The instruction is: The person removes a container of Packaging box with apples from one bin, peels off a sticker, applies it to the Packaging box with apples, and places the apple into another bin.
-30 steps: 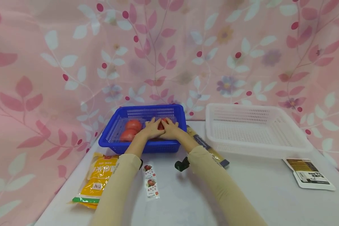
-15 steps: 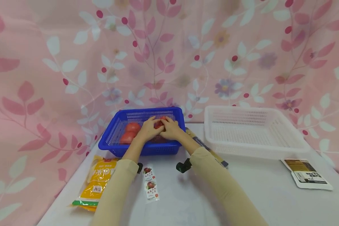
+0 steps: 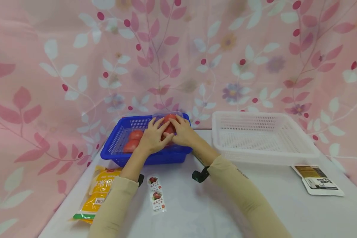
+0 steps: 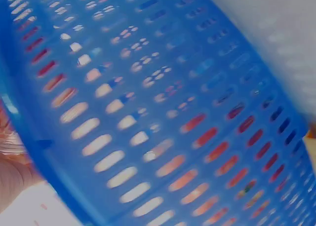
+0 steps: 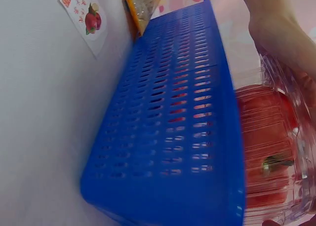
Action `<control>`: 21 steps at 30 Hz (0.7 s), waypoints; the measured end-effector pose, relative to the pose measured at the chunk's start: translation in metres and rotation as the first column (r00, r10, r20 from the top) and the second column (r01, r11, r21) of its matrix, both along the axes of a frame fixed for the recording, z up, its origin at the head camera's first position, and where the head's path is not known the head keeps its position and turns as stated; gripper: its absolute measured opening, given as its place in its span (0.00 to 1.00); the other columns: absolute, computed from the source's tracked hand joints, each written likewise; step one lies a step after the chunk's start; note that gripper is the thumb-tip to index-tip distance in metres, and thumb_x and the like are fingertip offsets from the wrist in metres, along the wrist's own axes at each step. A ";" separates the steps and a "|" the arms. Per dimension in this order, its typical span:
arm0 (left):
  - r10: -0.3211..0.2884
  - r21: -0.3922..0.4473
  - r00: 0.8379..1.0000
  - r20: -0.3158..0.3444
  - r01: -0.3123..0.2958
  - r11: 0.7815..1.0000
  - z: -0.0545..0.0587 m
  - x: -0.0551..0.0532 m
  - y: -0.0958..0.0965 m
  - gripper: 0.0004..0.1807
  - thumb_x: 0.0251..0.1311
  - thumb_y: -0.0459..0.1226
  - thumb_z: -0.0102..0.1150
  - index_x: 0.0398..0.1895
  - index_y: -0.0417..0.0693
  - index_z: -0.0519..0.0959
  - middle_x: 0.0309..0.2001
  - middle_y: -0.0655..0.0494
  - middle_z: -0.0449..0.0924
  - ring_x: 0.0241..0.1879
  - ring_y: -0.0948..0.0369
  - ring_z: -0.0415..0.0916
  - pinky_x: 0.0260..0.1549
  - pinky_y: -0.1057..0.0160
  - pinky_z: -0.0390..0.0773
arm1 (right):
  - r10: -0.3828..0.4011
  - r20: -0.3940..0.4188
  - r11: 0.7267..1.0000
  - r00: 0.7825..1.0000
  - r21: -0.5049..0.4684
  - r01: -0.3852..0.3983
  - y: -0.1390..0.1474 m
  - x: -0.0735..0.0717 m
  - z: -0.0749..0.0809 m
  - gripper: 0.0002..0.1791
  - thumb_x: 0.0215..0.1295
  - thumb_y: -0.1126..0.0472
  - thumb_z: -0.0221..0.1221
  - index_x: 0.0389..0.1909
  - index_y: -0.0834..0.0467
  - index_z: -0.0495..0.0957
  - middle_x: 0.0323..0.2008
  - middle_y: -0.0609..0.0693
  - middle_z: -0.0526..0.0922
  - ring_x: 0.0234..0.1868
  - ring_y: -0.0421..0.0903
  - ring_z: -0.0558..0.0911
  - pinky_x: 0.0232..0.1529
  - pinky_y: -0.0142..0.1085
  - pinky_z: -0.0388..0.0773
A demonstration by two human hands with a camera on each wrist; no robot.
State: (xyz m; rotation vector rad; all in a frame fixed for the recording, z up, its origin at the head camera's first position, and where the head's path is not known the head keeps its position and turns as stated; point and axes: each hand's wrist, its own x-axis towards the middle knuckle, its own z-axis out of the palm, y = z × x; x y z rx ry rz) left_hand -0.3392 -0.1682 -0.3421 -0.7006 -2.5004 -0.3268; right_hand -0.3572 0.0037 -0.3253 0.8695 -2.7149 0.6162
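A clear plastic box of tomatoes (image 5: 266, 142) is raised at the right end of the blue basket (image 3: 150, 161), its top above the back rim. My left hand (image 3: 151, 137) grips the box's left side and my right hand (image 3: 184, 132) its right side, with fingers spread over the top. Between the hands a red tomato (image 3: 170, 118) shows through the plastic. Other tomatoes (image 3: 132, 145) lie in the basket's left part. In the left wrist view the basket's slotted wall (image 4: 163, 102) fills most of the picture, and the box is mostly hidden.
A white basket (image 3: 264, 158) stands to the right. A yellow bag (image 3: 99, 190) lies front left, and a strip of fruit labels (image 3: 157, 195) lies between the forearms. A brown-and-white pouch (image 3: 319, 181) lies far right. My right arm covers most of a long packet (image 3: 198, 157).
Both hands have risen slightly with the box of tomatoes, which now shows above the basket's back rim. Earlier it sat lower inside. The view has shifted a little.
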 end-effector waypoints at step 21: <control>-0.238 0.010 0.931 -0.277 0.251 0.968 0.018 0.077 0.057 0.41 0.44 0.56 0.62 0.58 0.39 0.71 0.59 0.36 0.66 0.59 0.33 0.57 0.47 0.41 0.69 | 0.032 -0.175 0.989 0.984 -0.139 -0.057 0.088 0.088 0.020 0.40 0.59 0.44 0.56 0.65 0.65 0.60 0.66 0.61 0.56 0.64 0.58 0.59 0.57 0.53 0.64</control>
